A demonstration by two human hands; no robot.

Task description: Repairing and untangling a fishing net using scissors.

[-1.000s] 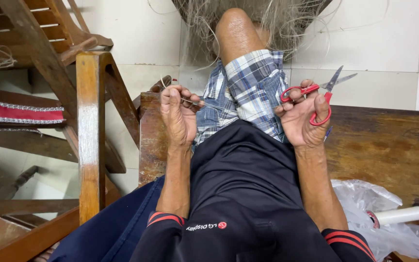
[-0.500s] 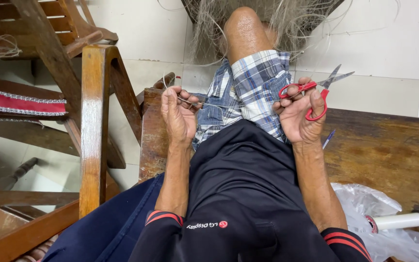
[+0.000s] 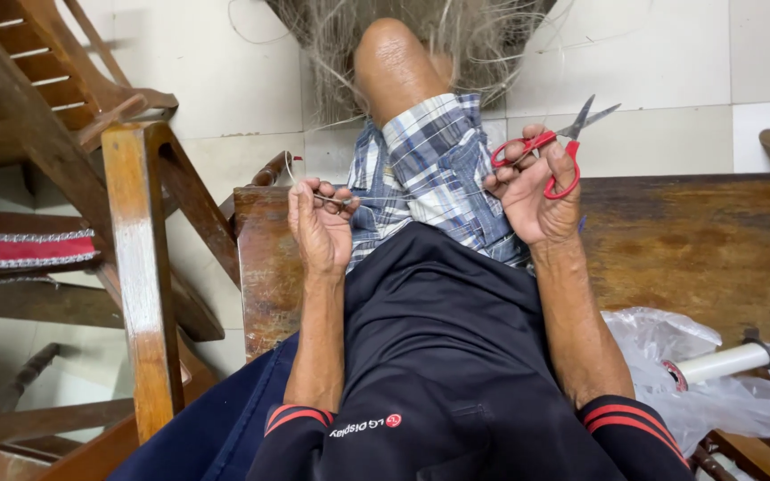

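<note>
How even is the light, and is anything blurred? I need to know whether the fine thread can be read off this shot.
Head view: soft, even light, faint shadows; mild glare on the pale floor tiles. The red-handled scissors in the right hand are sharp; the thin pale thread by the left hand is barely resolved. Edges bend slightly.

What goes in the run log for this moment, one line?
left hand: pinching thin thread | right hand: holding red scissors, blades open | fibre bundle beyond raised knee
</note>
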